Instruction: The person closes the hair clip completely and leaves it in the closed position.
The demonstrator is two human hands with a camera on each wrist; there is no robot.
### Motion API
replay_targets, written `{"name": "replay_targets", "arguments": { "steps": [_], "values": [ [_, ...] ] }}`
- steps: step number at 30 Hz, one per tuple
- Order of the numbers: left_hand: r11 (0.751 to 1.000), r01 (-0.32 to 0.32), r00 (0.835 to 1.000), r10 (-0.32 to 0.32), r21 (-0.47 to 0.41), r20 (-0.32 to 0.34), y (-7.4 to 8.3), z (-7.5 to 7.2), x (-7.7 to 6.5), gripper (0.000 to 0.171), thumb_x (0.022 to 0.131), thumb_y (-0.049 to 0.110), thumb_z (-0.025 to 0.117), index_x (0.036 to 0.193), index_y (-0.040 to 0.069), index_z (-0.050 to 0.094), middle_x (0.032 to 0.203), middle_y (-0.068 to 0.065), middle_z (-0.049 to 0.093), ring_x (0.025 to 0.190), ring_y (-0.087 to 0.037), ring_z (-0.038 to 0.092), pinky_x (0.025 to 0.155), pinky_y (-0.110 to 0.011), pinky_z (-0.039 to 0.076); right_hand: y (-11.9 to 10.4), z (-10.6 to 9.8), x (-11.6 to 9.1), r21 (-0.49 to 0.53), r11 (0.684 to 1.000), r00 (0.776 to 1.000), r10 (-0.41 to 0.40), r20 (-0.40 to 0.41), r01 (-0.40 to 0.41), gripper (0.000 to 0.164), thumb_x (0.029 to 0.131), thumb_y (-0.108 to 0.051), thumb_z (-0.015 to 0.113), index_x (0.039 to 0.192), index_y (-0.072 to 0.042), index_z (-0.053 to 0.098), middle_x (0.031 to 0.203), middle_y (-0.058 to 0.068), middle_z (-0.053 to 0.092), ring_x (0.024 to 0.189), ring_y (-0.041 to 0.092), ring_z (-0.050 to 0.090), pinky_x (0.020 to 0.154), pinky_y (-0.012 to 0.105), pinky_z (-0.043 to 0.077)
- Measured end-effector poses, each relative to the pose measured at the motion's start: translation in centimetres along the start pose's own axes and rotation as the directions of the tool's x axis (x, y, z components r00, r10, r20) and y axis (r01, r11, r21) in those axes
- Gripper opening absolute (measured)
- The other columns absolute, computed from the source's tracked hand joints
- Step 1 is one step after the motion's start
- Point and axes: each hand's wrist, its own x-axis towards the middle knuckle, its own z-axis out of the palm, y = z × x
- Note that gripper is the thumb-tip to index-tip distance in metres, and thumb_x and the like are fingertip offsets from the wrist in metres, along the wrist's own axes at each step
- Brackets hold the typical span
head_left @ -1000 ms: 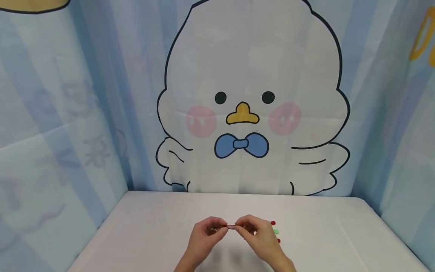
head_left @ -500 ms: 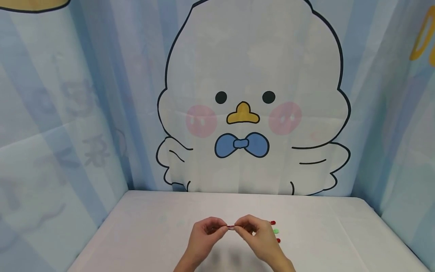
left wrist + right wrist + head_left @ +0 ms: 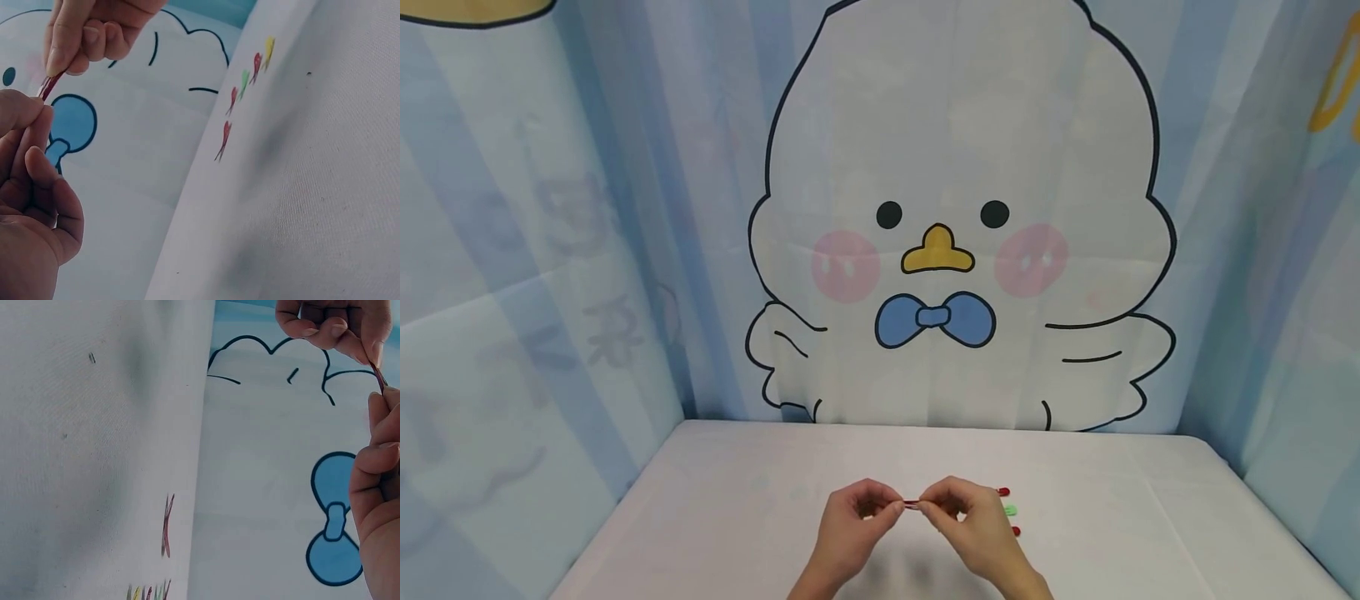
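Note:
A slim red hair clip (image 3: 912,504) is stretched between both hands, over the table in the middle of the head view. My left hand (image 3: 850,529) pinches one end of it between thumb and index finger. The other end is pinched the same way by my right hand (image 3: 966,521). Up close in the left wrist view, the held clip (image 3: 49,86) looks dark red with a light strip, its ends covered by fingertips. Beyond my right hand, a red clip (image 3: 1003,492), a green clip (image 3: 1011,510) and another red clip (image 3: 1016,531) lie partly hidden.
The left wrist view shows a row of clips with split ends on the white table (image 3: 325,187): several red ones, such as the nearest red clip (image 3: 224,139), plus a yellow clip (image 3: 269,51). A printed cartoon curtain (image 3: 932,375) stands behind the table.
Both hands stay in nearly the same place, still pinching the red clip. Only tiny shifts of the fingers and of the head view show.

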Motion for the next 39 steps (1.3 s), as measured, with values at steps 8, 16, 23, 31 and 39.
{"name": "replay_targets", "arguments": {
  "steps": [8,16,23,31,39],
  "values": [
    [1.000,0.014,1.000,-0.013,0.027,-0.010,0.1,0.1,-0.1,0.011,0.087,0.008,0.077,0.092,0.000,0.072,0.078,-0.001,0.066,0.073,-0.016,0.057,0.066,-0.026,0.046,-0.1,0.1,0.0,-0.015,1.000,1.000,0.027,-0.006,-0.027,0.007,0.088,-0.001,0.076,0.086,-0.007,0.072,0.075,-0.004,0.068,0.061,0.005,0.054,0.055,0.026,0.048],
    [0.997,0.043,0.999,-0.042,0.066,-0.022,-0.2,0.5,-0.2,0.008,0.085,0.004,0.076,0.090,0.001,0.072,0.076,-0.001,0.065,0.073,-0.016,0.056,0.065,-0.026,0.045,0.2,0.4,-0.1,-0.044,0.996,0.997,0.077,0.015,-0.076,0.010,0.088,0.000,0.075,0.084,-0.008,0.072,0.074,-0.003,0.068,0.061,0.004,0.054,0.055,0.026,0.049],
    [0.998,0.064,0.997,-0.063,0.021,-0.037,-0.4,0.5,0.0,0.009,0.085,0.007,0.076,0.091,0.001,0.072,0.078,-0.002,0.066,0.073,-0.016,0.058,0.064,-0.026,0.047,0.5,0.6,0.0,-0.076,0.996,0.998,0.053,-0.013,-0.054,0.011,0.087,-0.003,0.077,0.089,-0.012,0.072,0.079,-0.007,0.069,0.062,0.004,0.056,0.056,0.025,0.050],
    [0.995,0.103,0.993,-0.103,-0.008,-0.063,-0.7,0.7,0.2,0.010,0.087,0.004,0.075,0.094,-0.001,0.070,0.082,-0.001,0.067,0.075,-0.016,0.060,0.067,-0.028,0.049,1.1,0.7,-0.1,-0.142,0.986,0.996,-0.088,0.015,0.089,0.019,0.083,-0.001,0.081,0.092,-0.014,0.071,0.078,-0.012,0.062,0.062,0.001,0.053,0.055,0.024,0.049],
    [0.994,0.106,0.993,-0.107,-0.032,-0.053,-0.8,0.8,0.2,0.013,0.088,0.006,0.075,0.097,-0.002,0.070,0.084,-0.002,0.068,0.077,-0.016,0.061,0.068,-0.028,0.049,1.3,0.7,-0.1,-0.203,0.972,0.993,-0.119,0.025,0.122,0.023,0.081,0.002,0.081,0.092,-0.015,0.070,0.078,-0.014,0.060,0.063,0.000,0.051,0.054,0.023,0.048]
  ]
}}
